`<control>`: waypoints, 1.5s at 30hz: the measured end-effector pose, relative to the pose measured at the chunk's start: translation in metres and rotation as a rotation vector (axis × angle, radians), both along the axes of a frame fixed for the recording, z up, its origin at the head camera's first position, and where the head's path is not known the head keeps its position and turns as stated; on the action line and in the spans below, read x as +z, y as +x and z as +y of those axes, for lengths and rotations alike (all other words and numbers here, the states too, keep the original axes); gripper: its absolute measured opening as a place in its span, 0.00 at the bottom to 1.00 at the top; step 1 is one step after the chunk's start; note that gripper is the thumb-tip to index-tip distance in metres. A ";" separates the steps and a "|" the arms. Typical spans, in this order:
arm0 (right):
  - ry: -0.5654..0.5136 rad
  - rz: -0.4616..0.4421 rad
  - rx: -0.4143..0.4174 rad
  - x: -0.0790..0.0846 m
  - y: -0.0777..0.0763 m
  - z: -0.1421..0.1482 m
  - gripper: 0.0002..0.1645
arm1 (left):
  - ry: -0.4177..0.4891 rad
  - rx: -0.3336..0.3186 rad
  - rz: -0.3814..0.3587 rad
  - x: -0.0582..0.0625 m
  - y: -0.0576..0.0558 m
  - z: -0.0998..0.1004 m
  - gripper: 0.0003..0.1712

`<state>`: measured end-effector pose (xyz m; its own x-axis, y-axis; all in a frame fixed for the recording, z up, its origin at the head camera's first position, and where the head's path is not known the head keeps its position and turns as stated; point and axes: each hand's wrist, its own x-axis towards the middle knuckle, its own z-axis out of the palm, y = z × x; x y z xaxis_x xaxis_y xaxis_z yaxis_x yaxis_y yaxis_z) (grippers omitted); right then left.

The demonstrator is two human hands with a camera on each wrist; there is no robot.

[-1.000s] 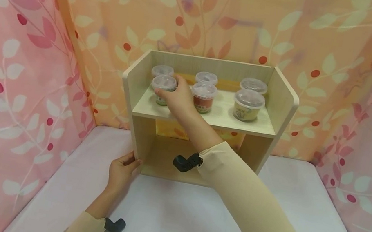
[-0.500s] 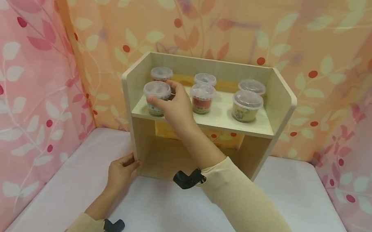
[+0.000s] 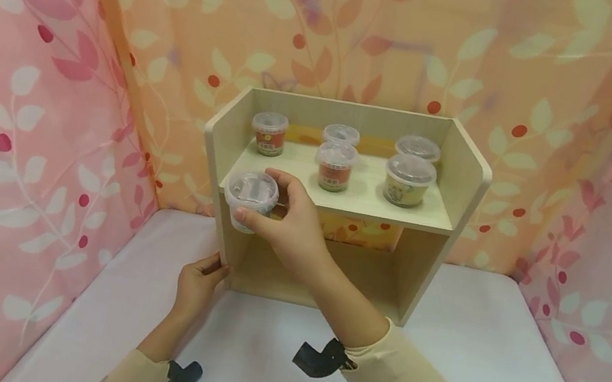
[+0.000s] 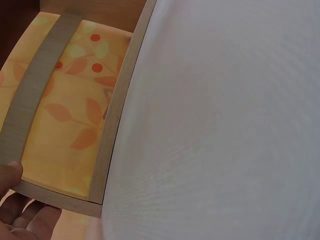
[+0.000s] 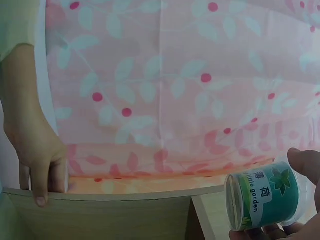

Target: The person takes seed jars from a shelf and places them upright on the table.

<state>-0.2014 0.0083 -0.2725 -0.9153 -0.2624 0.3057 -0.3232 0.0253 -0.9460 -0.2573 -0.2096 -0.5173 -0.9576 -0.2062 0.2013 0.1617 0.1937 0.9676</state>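
My right hand (image 3: pixel 301 234) grips a small clear plastic cup (image 3: pixel 252 192) with a lid, thumb on the near side and fingers behind. In the right wrist view the cup (image 5: pixel 267 195) appears tilted and carries a green label reading "little garden". It is held in front of the left end of the upper board of a pale wooden shelf (image 3: pixel 470 179). Low on the shelf's left side panel, my left hand (image 3: pixel 195 287) pinches the front edge. The left wrist view has the thumb (image 4: pixel 11 176) on the panel's inner face and the fingers outside.
On the upper board stand a red-labelled cup (image 3: pixel 270 135) at back left, two cups (image 3: pixel 335 172) in the middle and two wider yellow-labelled tubs (image 3: pixel 407 185) at right. The shelf stands on a white-covered table (image 3: pixel 464 342). Patterned cloth (image 3: pixel 368 45) surrounds it at the back and sides.
My right hand has lifted the cup off the front left of the upper board and brought it forward, showing the red-labelled cup behind. The left hand stays on the panel.
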 end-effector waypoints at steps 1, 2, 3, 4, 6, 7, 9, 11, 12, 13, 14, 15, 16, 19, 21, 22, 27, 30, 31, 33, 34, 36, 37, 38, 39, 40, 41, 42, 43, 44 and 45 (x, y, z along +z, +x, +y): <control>0.003 0.003 0.002 -0.003 0.004 0.001 0.45 | -0.009 0.000 -0.001 0.001 0.000 0.000 0.25; 0.006 0.004 0.005 -0.005 0.007 0.003 0.45 | -0.016 0.003 -0.001 0.001 0.000 -0.001 0.25; 0.010 0.006 0.009 -0.009 0.010 0.004 0.45 | -0.020 0.003 0.002 0.002 0.000 -0.001 0.25; 0.015 0.008 0.009 -0.012 0.013 0.005 0.45 | -0.021 0.006 0.003 0.002 0.000 -0.001 0.24; 0.022 0.008 0.010 -0.018 0.018 0.007 0.45 | -0.025 0.014 0.009 0.003 0.001 -0.002 0.23; 0.025 0.009 0.006 -0.020 0.019 0.008 0.46 | -0.024 0.017 0.012 0.003 0.001 -0.002 0.23; 0.024 0.008 0.000 -0.026 0.022 0.009 0.46 | -0.020 0.018 0.015 0.003 0.001 -0.002 0.23; 0.021 0.000 -0.007 -0.033 0.022 0.010 0.45 | -0.015 0.017 0.015 0.002 0.001 -0.002 0.24; 0.018 -0.006 -0.008 -0.037 0.022 0.011 0.46 | -0.012 0.012 0.014 0.001 0.001 -0.003 0.24; 0.017 -0.016 -0.010 -0.041 0.022 0.011 0.46 | -0.006 0.009 0.013 0.001 0.000 -0.003 0.25; 0.017 -0.029 -0.012 -0.045 0.022 0.012 0.46 | 0.001 0.004 0.011 0.000 0.000 -0.002 0.25; 0.017 -0.044 -0.015 -0.050 0.021 0.013 0.47 | 0.008 -0.003 0.012 -0.001 -0.001 -0.002 0.25; 0.018 -0.059 -0.020 -0.055 0.020 0.013 0.47 | 0.011 -0.007 0.010 -0.002 -0.001 -0.003 0.25; 0.024 -0.095 -0.032 -0.071 0.018 0.014 0.48 | 0.019 -0.015 0.009 -0.003 -0.001 -0.003 0.25; 0.025 -0.112 -0.038 -0.081 0.016 0.014 0.48 | 0.021 -0.016 0.013 -0.003 0.000 -0.003 0.25; 0.027 -0.121 -0.042 -0.086 0.015 0.014 0.48 | 0.022 -0.013 0.014 -0.003 0.000 -0.003 0.24; 0.031 -0.168 -0.063 -0.112 0.009 0.013 0.49 | 0.032 -0.008 0.022 -0.002 0.000 -0.002 0.24; 0.039 -0.176 -0.070 -0.129 0.004 0.012 0.49 | 0.029 -0.010 0.022 -0.001 -0.001 0.000 0.23; 0.044 -0.176 -0.073 -0.135 0.002 0.012 0.49 | 0.028 -0.012 0.022 -0.001 -0.001 0.000 0.23; 0.055 -0.180 -0.077 -0.146 -0.001 0.011 0.49 | 0.026 -0.012 0.018 -0.002 -0.001 0.000 0.23; 0.064 -0.180 -0.083 -0.152 -0.003 0.010 0.49 | 0.020 -0.010 0.014 -0.002 -0.001 0.000 0.24; 0.078 -0.186 -0.094 -0.163 -0.006 0.008 0.48 | 0.012 -0.011 0.011 -0.002 -0.001 -0.001 0.23; 0.088 -0.187 -0.100 -0.169 -0.007 0.008 0.48 | 0.008 -0.012 0.009 -0.002 -0.001 -0.001 0.23; 0.093 -0.189 -0.104 -0.174 -0.009 0.006 0.48 | 0.005 -0.013 0.009 -0.002 -0.001 -0.001 0.23; 0.102 -0.187 -0.110 -0.179 -0.010 0.005 0.48 | 0.006 -0.014 0.009 -0.002 -0.001 -0.002 0.23; 0.110 -0.184 -0.116 -0.183 -0.011 0.004 0.48 | 0.007 -0.018 0.011 -0.002 -0.001 -0.002 0.22; 0.118 -0.183 -0.119 -0.187 -0.012 0.003 0.48 | 0.010 -0.023 0.013 -0.001 -0.001 -0.002 0.22; 0.127 -0.178 -0.122 -0.190 -0.013 0.002 0.48 | 0.014 -0.028 0.014 -0.002 -0.001 -0.002 0.22; 0.136 -0.173 -0.124 -0.194 -0.014 0.002 0.48 | 0.018 -0.028 0.016 -0.001 -0.001 -0.002 0.22; 0.143 -0.168 -0.126 -0.197 -0.016 0.001 0.48 | 0.022 -0.028 0.019 -0.002 -0.001 -0.002 0.22; 0.155 -0.164 -0.131 -0.201 -0.017 0.000 0.48 | 0.024 -0.029 0.023 -0.002 -0.001 -0.002 0.22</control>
<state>-0.2180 0.0084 -0.4733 -0.9785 -0.1706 0.1155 -0.1500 0.2052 -0.9672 -0.2579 -0.2121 -0.5192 -0.9584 -0.1837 0.2183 0.1888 0.1653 0.9680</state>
